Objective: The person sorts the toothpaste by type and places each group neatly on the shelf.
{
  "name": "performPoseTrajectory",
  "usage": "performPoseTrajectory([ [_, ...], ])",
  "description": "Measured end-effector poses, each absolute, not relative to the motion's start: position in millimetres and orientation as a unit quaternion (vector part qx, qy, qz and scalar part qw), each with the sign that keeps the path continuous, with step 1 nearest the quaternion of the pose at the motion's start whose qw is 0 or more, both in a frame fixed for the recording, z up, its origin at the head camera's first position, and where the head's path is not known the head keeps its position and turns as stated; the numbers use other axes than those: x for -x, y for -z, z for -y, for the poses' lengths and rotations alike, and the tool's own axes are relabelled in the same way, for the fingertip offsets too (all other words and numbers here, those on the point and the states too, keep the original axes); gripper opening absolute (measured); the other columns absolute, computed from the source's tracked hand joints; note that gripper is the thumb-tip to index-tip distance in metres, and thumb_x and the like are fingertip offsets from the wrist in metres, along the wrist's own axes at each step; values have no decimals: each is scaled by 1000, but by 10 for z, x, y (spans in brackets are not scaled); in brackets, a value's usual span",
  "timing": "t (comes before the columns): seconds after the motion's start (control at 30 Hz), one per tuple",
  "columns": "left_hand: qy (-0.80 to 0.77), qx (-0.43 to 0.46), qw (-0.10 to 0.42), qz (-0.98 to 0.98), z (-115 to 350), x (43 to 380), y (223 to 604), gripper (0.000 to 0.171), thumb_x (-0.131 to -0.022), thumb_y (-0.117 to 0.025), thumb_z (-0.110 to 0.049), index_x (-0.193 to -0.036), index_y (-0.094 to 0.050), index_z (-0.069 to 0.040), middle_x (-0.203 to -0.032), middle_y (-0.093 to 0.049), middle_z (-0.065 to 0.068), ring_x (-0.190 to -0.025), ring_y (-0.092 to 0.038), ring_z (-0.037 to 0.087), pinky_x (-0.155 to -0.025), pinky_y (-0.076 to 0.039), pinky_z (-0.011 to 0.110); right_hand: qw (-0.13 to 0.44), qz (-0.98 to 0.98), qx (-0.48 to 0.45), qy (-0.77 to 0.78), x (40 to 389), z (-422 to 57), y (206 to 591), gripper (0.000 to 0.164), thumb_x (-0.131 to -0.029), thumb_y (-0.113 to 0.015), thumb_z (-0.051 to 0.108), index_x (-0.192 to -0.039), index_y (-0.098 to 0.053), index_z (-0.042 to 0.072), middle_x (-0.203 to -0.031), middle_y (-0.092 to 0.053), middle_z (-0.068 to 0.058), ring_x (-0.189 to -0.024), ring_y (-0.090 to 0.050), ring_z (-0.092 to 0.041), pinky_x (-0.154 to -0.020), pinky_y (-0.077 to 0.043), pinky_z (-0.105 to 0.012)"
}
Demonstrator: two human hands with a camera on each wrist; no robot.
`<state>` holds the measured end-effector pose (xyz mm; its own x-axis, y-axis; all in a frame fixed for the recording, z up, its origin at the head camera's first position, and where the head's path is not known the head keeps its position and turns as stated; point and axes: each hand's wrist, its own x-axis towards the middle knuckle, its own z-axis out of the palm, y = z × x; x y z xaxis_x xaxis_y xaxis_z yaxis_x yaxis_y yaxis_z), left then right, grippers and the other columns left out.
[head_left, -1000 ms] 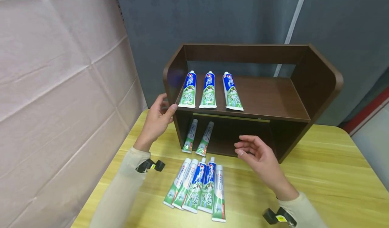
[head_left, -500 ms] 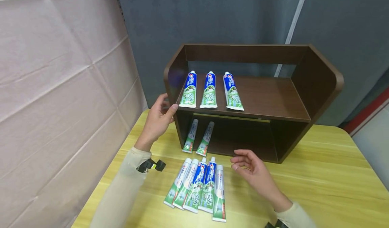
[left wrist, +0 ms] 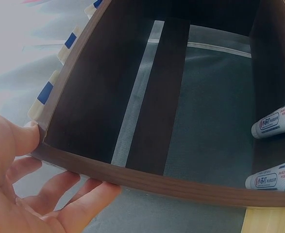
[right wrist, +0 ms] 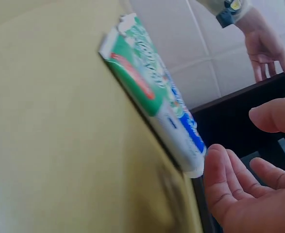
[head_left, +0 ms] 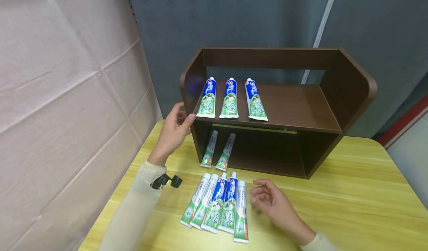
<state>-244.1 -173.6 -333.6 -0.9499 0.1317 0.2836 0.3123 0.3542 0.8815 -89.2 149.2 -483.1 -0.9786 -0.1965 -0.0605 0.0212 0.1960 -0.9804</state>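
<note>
My left hand (head_left: 171, 134) holds the left side panel of a dark brown two-tier shelf (head_left: 301, 106); in the left wrist view its thumb rests on the front corner, with the fingers against the outer face. On the table, my right hand (head_left: 275, 203) is just right of a row of toothpaste tubes, fingers loosely bent and nothing in them. Nearest to it lies a white-and-green toothpaste tube (head_left: 241, 211), its cap toward the fingertips in the right wrist view. Left of that lie two blue-and-green toothpaste tubes (head_left: 229, 206) and two more white-and-green toothpaste tubes (head_left: 204, 202).
Three blue-and-green toothpaste tubes (head_left: 229, 99) lie side by side on the upper tier, toward the left. Two white-and-green tubes (head_left: 225, 152) lie at the left of the lower compartment. A pale cloth wall (head_left: 67, 95) borders the wooden table (head_left: 361, 176).
My right hand has come down and left, from before the lower compartment to beside the rightmost tube of the row. My left hand has stayed on the shelf.
</note>
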Motion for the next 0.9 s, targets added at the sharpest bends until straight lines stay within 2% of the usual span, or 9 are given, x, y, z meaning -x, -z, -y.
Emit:
performPoseTrajectory([
  [0.43, 547, 132, 82, 823, 1737, 2432, 3336, 50, -107, -64, -36, -153, -47, -25, -135, -61, 17, -117, -68, 38, -90, -64, 55, 134, -778, 46, 612, 759, -1396, 5072, 75, -86, -86, 12, -148, -48, -2, -121, -66, -16, -94, -68, -16, -82, -62, -25],
  [0.57, 546, 134, 80, 823, 1719, 2429, 3329, 51, -107, -63, -37, -154, -46, -24, -134, -61, 17, -116, -69, 37, -90, -64, 54, 148, -792, 37, 591, 714, -1347, 5063, 86, -82, -91, 18, -152, -47, -2, -120, -66, -13, -88, -69, -18, -74, -62, -26],
  [0.77, 547, 132, 82, 822, 1716, 2426, 3318, 51, -107, -63, -35, -154, -46, -24, -134, -61, 17, -117, -69, 38, -90, -64, 55, 147, -836, 61, 526, 660, -1255, 5041, 106, -73, -98, 28, -153, -42, -14, -110, -63, -5, -70, -60, -10, -55, -54, -25],
  [0.9, 551, 132, 82, 820, 1726, 2421, 3319, 49, -107, -64, -34, -153, -47, -24, -133, -61, 17, -116, -69, 38, -90, -64, 55, 128, -860, 74, 488, 651, -1183, 5030, 111, -66, -101, 33, -149, -47, -15, -103, -60, -1, -65, -53, -7, -52, -49, -25],
])
